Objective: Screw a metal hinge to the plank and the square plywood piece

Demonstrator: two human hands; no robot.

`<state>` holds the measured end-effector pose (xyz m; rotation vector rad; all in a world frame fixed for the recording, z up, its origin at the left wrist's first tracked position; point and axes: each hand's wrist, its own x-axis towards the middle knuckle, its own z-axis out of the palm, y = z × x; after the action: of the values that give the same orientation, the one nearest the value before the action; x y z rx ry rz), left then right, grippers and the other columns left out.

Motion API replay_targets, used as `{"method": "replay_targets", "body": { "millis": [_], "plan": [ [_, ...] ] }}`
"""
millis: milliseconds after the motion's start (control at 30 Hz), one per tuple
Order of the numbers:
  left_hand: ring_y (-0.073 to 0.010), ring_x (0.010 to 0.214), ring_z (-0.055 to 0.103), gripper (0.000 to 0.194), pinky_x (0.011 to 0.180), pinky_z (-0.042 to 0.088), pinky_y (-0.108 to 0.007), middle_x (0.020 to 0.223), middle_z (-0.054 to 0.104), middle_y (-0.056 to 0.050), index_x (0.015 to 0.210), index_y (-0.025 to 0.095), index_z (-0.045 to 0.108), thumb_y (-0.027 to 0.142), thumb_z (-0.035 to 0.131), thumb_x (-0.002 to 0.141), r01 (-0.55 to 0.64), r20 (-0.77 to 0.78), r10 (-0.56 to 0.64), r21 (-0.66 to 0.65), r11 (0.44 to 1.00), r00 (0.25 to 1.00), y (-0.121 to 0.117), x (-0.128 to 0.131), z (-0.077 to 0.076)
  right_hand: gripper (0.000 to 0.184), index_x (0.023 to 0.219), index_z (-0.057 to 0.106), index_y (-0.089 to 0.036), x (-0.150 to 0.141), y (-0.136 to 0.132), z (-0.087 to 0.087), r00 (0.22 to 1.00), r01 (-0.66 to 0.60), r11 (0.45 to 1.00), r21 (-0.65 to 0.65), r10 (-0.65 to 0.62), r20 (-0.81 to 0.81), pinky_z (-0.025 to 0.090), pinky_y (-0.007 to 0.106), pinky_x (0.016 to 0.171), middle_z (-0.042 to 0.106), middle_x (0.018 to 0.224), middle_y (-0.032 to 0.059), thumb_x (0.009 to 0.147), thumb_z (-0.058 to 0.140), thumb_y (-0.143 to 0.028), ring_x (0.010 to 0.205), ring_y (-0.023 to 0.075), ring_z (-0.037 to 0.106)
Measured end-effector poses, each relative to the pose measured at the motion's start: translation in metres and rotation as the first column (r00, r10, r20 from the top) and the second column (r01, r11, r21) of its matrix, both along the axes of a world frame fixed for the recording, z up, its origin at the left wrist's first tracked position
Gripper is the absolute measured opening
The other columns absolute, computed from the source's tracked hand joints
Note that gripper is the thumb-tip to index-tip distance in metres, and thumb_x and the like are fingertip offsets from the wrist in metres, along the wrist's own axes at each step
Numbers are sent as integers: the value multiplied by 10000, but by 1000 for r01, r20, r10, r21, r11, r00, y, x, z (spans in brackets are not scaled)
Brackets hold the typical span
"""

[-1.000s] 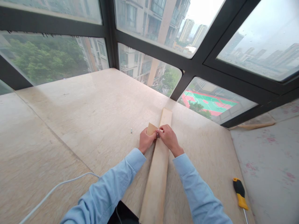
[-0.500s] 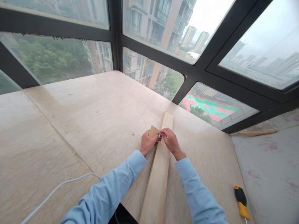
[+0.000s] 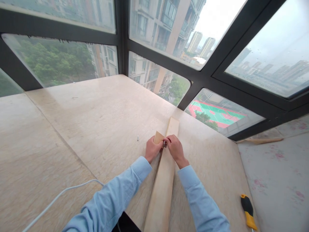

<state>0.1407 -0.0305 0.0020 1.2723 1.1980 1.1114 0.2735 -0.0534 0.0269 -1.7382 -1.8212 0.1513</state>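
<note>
My left hand (image 3: 152, 150) is closed around a small, thin wooden piece (image 3: 158, 137), which stands tilted at the left edge of a long wooden board (image 3: 162, 190). Between my two hands, at that edge, sits a small shiny metal fitting (image 3: 164, 144); its exact kind is too small to tell. My right hand (image 3: 176, 149) reaches over the board, its fingertips pinched on the fitting. Partly covered by my fingers, the fitting lies against the wood. A small screw (image 3: 137, 138) rests on the stone surface left of my left hand.
A yellow and black screwdriver (image 3: 248, 211) lies at the right, near the papered wall (image 3: 275, 180). From the lower left a white cable (image 3: 60, 193) runs under my left sleeve. Dark window frames (image 3: 154, 58) border the pale stone surface (image 3: 79, 129).
My right hand has shifted slightly, its fingers curling closer over the metal fitting. The left hand keeps its hold on the wooden piece. The camera view has moved a little.
</note>
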Motion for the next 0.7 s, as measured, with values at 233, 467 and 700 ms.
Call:
{"method": "replay_targets", "body": {
  "millis": [233, 467, 700],
  "plan": [
    [-150, 665, 582, 187, 561, 430, -222, 742, 654, -34, 795, 133, 635, 268, 673, 672, 5, 4, -5, -2, 1000, 1000, -1, -1, 4, 187, 889, 601, -195, 2, -1, 2, 988, -150, 986, 68, 152, -25, 471, 355, 793, 620, 889, 81, 920, 422, -148, 869, 219, 568],
    [-149, 657, 577, 189, 570, 433, -231, 745, 649, -35, 801, 125, 630, 256, 666, 669, 7, -1, -7, -28, 1000, 1000, -2, -2, 10, 197, 973, 607, -200, 1, -3, -3, 980, -148, 981, 124, 162, -114, 487, 381, 842, 608, 950, 90, 918, 422, -161, 922, 221, 568],
    [-151, 672, 596, 200, 573, 460, -225, 765, 664, -43, 819, 117, 636, 250, 664, 672, 9, 10, -9, -31, 999, 1000, -2, -2, 9, 193, 1015, 598, -188, 2, -8, -4, 972, -61, 977, 205, 105, -212, 491, 377, 842, 602, 980, 95, 932, 424, -201, 940, 208, 570]
  ]
}}
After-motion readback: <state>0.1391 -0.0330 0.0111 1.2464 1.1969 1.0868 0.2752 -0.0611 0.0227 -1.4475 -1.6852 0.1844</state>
